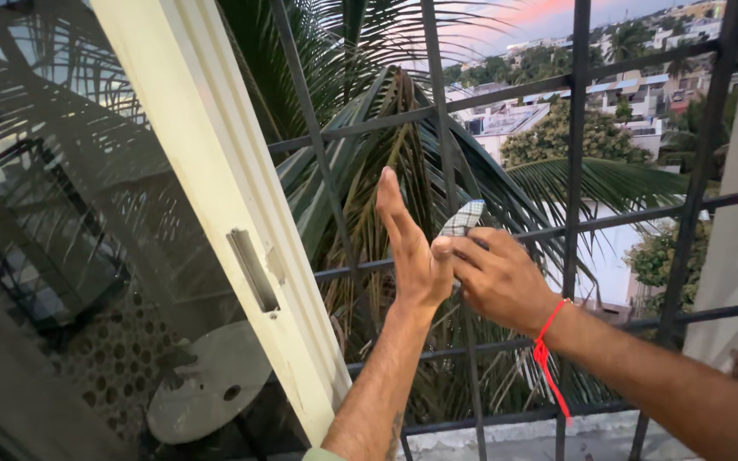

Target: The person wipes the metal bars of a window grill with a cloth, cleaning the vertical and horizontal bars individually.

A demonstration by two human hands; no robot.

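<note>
My left hand (409,248) is raised upright in front of the black metal window grille (576,154), forearm rising from the bottom edge of the view, palm turned to the right, fingers straight, together and pointing up; it grips nothing. My right hand (497,277) comes in from the lower right, forearm sloping up and to the left, with a red thread tied around the wrist (547,350). Its fingers are curled and pinch a small flat white piece with a fine dark check pattern (463,218), maybe cloth or mesh, I can't tell which. The right fingertips touch the left palm just below the piece.

The piece stands nearly upright, long axis leaning up and to the right, upper end toward the grille bars, lower end hidden in the pinch. It sits between both hands, just in front of the middle vertical bar, about mid height of the grille. It looks pale, thin and slightly curved.

A cream sliding window frame (215,188) with dark glass is to the left. Green palm fronds (360,128) hang behind the grille.
</note>
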